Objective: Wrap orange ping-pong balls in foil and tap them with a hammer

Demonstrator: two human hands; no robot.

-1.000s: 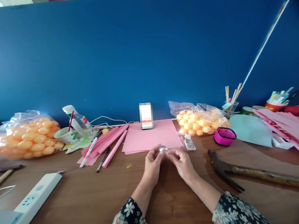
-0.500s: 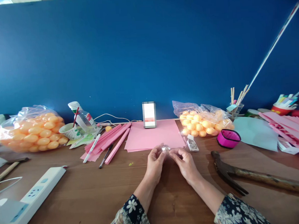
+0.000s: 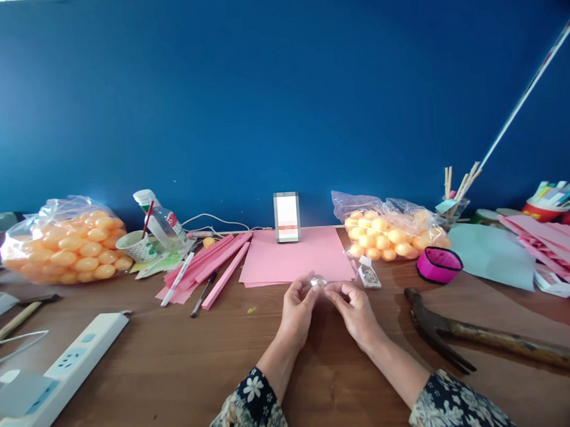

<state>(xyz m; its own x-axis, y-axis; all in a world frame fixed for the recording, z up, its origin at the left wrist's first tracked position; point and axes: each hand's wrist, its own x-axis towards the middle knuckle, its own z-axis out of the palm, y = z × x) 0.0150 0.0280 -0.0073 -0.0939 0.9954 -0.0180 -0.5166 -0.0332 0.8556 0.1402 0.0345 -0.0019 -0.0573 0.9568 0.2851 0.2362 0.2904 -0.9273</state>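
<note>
Just in front of the pink paper sheets, my left hand pinches a small shiny, clear-silvery object between thumb and fingers. Its exact kind is too small to make out. My right hand is closed in a pinch at the right side of the same object, with the fingertips of both hands almost meeting. A small white box with a dark picture lies just beyond my right hand.
A claw hammer and a magenta band lie on the right. Bags of orange balls stand at both sides. Pink strips, pens, a power strip and another hammer are on the left. A phone stands at the back.
The view has shifted slightly, so the things on the table sit a little farther right. Both hands keep nearly the same pinch around the small shiny object.
</note>
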